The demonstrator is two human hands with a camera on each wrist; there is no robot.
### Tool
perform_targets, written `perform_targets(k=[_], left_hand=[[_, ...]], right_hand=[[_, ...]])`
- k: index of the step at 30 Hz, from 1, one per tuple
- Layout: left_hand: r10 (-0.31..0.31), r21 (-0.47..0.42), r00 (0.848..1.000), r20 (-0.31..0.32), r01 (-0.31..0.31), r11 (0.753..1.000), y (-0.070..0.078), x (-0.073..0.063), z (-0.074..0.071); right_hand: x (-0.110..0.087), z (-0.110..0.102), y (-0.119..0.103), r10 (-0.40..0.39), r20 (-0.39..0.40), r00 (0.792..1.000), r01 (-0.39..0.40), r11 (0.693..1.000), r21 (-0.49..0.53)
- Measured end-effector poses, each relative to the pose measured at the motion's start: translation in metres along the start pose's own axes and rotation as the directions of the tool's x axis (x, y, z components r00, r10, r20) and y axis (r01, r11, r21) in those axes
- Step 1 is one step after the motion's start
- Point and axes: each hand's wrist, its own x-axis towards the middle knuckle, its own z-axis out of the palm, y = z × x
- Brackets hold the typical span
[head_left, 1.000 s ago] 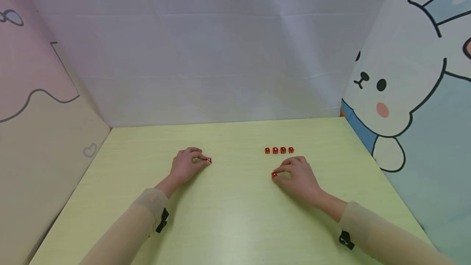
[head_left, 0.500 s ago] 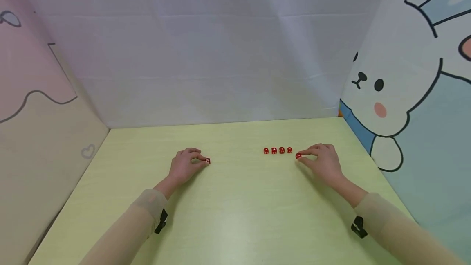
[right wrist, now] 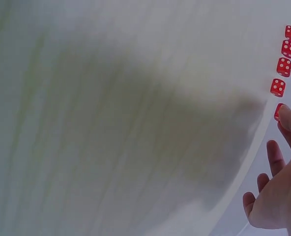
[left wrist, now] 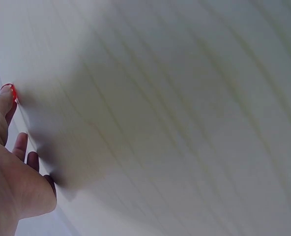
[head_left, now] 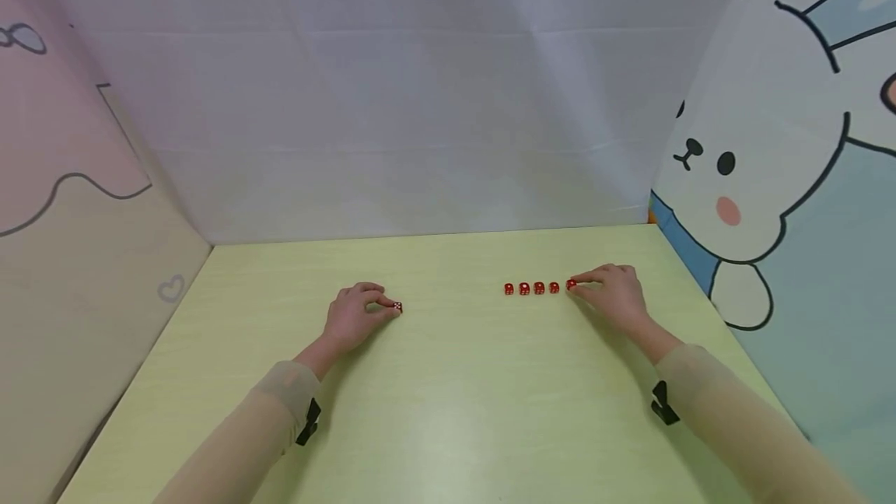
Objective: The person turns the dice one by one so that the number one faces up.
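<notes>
Right hand (head_left: 610,295): fingers closed in a pinch on a red die (head_left: 571,285), just right of a left-to-right row of four dice (head_left: 539,288), gap visible. Left hand (head_left: 352,320), farther from the row: fingers pinch another die (head_left: 397,306) near the tabletop (head_left: 434,395).

There's a pale yellow-green surface (head_left: 434,395), and we catch faint grain streaking it in the wrist views. Behind it we've got a white sheet (head_left: 392,99), creased straight across. Over on the right wall (head_left: 833,333), we find a cartoon animal (head_left: 777,131): black eye, pink cheek. And the left wall (head_left: 63,294), pink over cream, gives us a wavy line (head_left: 70,175) above a small grey heart (head_left: 171,288).
</notes>
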Motion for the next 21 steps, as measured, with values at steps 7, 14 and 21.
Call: perform_targets(k=[7, 14, 21], left_hand=[[0.007, -0.003, 1.000, 0.003, -0.007, 1.000, 0.0009, -0.0008, -0.0004], [0.004, -0.010, 1.000, 0.000, -0.004, 1.000, 0.0025, -0.0014, -0.0010], [0.008, -0.001, 1.000, -0.004, -0.008, 1.000, 0.0011, -0.0009, -0.0004]], right_hand=[[0.0035, 0.0054, 0.0009, 0.039, 0.019, 0.999, -0.040, 0.999, 0.031], [0.0036, 0.0086, 0.0061, 0.020, 0.031, 0.999, -0.021, 0.999, 0.031], [0.0023, 0.0082, 0.0072, -0.005, 0.027, 1.000, 0.004, 0.999, 0.033]])
